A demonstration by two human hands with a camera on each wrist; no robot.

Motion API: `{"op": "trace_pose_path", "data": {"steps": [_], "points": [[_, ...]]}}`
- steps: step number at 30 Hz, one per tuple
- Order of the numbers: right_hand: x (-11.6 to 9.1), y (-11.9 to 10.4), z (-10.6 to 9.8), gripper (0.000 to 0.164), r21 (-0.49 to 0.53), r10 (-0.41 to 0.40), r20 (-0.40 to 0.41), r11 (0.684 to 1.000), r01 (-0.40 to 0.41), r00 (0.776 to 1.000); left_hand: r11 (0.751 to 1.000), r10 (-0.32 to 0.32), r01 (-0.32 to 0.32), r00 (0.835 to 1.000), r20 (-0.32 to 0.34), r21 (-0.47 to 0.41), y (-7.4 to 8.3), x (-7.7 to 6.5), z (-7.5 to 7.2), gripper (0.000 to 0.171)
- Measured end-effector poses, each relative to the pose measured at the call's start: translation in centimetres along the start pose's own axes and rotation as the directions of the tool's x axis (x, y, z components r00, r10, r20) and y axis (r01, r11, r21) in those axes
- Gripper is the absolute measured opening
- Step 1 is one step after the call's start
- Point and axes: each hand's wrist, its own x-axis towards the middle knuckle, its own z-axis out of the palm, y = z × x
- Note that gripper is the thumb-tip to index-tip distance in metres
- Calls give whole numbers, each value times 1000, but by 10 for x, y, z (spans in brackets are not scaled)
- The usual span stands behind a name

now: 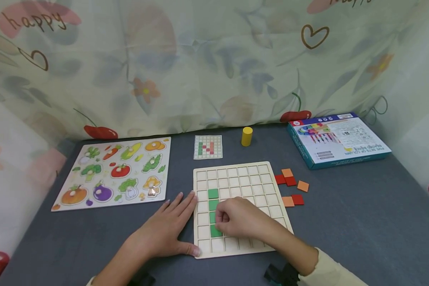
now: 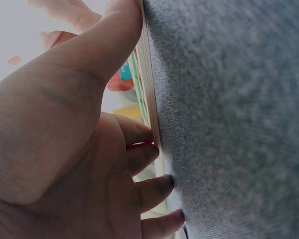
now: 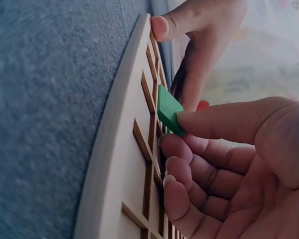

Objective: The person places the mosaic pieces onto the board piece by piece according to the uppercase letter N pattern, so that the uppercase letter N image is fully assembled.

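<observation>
A wooden grid board [image 1: 253, 181] lies flat on the table. Green square tiles [image 1: 213, 194] form a column near its left side. At the lower end of that column, my right hand [image 1: 241, 218] pinches a green tile [image 3: 168, 110] between thumb and index finger; it tilts over a cell in the right wrist view. My left hand [image 1: 164, 232] spreads along the board's left edge, fingertips at the side and thumb at the near left corner. The left wrist view shows these fingers against the board's edge [image 2: 150, 94], its palm facing the camera.
Several loose red [image 1: 298, 199] and orange tiles [image 1: 302, 186] lie right of the board. Behind it are a small pattern card [image 1: 208, 156] and a yellow cylinder [image 1: 247, 136]. A vegetable picture board [image 1: 111, 159] lies left, a flat box [image 1: 343, 141] back right. Patterned cloth [image 1: 200, 79] hangs behind.
</observation>
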Motion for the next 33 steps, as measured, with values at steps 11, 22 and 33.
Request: {"op": "trace_pose_path", "data": {"steps": [11,22,33], "points": [[0,0,4,24,-43,-38,-35,998,37,999,1000,-5,5,1000,3,-2,0,0,0,125],[-3,2,4,19,-17,-47,-37,999,47,998,1000,10,-10,1000,-7,-8,-1,0,0,124],[-15,13,-15,15,-14,27,-79,1000,-28,997,1000,-4,4,1000,10,4,-1,1,0,125]]}}
